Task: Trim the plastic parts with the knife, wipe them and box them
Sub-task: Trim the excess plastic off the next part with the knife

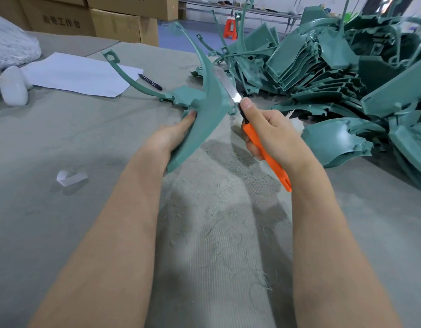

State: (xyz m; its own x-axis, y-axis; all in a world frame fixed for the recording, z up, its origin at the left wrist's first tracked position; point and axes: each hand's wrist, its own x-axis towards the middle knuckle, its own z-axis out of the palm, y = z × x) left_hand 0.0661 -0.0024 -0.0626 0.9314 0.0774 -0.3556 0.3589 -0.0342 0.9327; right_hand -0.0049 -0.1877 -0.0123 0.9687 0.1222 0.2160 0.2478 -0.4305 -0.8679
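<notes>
The plastic part (211,102) was seen in teal green, as was the pile of parts (323,67). The knife (271,162) was marked by an orange handle and a silvery blade (228,86). The table cover (62,138) was rendered in grey-green with fine ribbing. A white sheet (79,76), a black pen (149,82) and brown boxes (62,22) printed with dark characters were noted

A grey-green cloth covers the worktop (62,143). A white sheet of paper (81,75) lies at the far left with a black pen (149,81) touching its right edge. A heap of teal plastic parts (323,74) fills the right side. Thin teal shavings (219,233) litter the middle, and a curled clear strip (71,178) lies left of them.
</notes>
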